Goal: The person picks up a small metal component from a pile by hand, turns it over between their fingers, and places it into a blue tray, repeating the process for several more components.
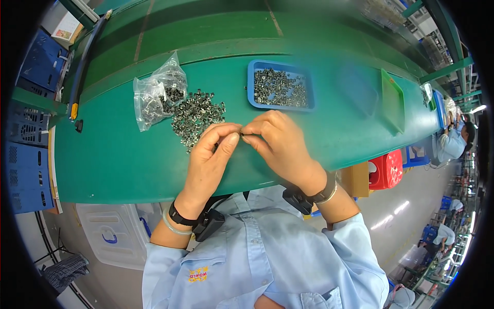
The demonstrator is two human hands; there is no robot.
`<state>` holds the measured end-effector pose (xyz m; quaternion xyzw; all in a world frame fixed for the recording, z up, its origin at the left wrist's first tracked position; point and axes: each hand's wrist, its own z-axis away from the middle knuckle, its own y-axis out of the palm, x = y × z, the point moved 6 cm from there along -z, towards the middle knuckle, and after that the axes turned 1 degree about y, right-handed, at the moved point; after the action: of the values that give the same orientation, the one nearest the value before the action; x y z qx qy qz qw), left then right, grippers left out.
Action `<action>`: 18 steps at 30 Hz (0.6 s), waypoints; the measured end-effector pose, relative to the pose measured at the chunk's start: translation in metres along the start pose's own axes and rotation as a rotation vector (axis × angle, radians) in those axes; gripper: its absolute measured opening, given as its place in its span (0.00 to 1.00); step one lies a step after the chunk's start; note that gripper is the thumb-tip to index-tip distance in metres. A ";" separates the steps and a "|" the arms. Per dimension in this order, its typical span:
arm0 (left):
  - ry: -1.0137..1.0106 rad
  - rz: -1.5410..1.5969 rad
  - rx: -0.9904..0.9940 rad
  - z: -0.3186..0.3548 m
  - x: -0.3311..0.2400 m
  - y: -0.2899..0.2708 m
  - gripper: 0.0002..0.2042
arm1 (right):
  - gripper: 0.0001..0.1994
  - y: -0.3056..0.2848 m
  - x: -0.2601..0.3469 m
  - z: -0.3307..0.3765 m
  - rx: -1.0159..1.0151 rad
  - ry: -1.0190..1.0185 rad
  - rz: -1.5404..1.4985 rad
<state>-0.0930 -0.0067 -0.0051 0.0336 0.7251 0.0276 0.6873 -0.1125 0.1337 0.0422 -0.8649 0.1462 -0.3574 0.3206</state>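
My left hand (213,150) and my right hand (278,140) meet fingertip to fingertip above the green table (128,175). Between the pinched fingers is a tiny dark part (241,134), too small for me to name its kind. Just beyond my left hand spreads a loose pile of small shiny metal parts (195,116). A clear plastic bag (149,100) with more of them lies against the pile's left side. Beyond my right hand stands a shallow blue tray (250,85) holding many similar parts.
A green tray (392,103) lies farther right on the table. Blue crates (28,177) are stacked at the left. Beneath the table edge are a clear storage box (110,234) and a red stool (387,170). Other people (453,141) sit along the right side.
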 end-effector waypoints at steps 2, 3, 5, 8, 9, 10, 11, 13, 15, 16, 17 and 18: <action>0.066 -0.082 0.048 -0.002 -0.006 0.000 0.08 | 0.11 -0.001 0.006 -0.003 0.014 -0.007 0.024; 0.099 -0.123 0.072 -0.003 -0.010 0.000 0.08 | 0.12 0.000 0.009 -0.004 0.028 -0.013 0.047; 0.013 -0.022 0.080 -0.003 -0.008 -0.003 0.08 | 0.12 0.001 0.012 -0.006 0.040 -0.021 0.073; -0.162 0.177 0.094 -0.002 -0.001 -0.005 0.08 | 0.13 0.003 0.013 -0.007 0.053 -0.013 0.020; -0.202 0.321 0.108 -0.001 0.001 -0.004 0.09 | 0.13 0.004 0.013 -0.008 0.052 -0.016 0.019; -0.243 0.465 0.122 0.000 0.002 -0.003 0.09 | 0.13 0.003 0.014 -0.008 0.021 -0.017 -0.010; -0.283 0.609 0.136 0.001 0.002 -0.002 0.09 | 0.13 0.002 0.015 -0.008 -0.010 -0.018 -0.039; -0.288 0.614 0.134 0.003 0.006 -0.004 0.09 | 0.13 0.003 0.017 -0.008 -0.042 -0.019 -0.071; -0.303 0.633 0.134 0.006 0.009 -0.003 0.09 | 0.13 0.003 0.018 -0.007 -0.050 -0.018 -0.072; -0.302 0.633 0.133 0.007 0.008 -0.002 0.09 | 0.12 0.002 0.019 -0.006 -0.054 -0.017 -0.072; -0.309 0.631 0.138 0.009 0.006 0.000 0.09 | 0.12 0.002 0.019 -0.006 -0.055 -0.017 -0.073; -0.316 0.628 0.144 0.010 0.003 0.002 0.09 | 0.12 0.001 0.020 -0.005 -0.058 -0.027 -0.066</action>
<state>-0.0829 -0.0048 -0.0084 0.3070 0.5643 0.1810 0.7447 -0.1019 0.1212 0.0547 -0.8829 0.1236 -0.3517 0.2854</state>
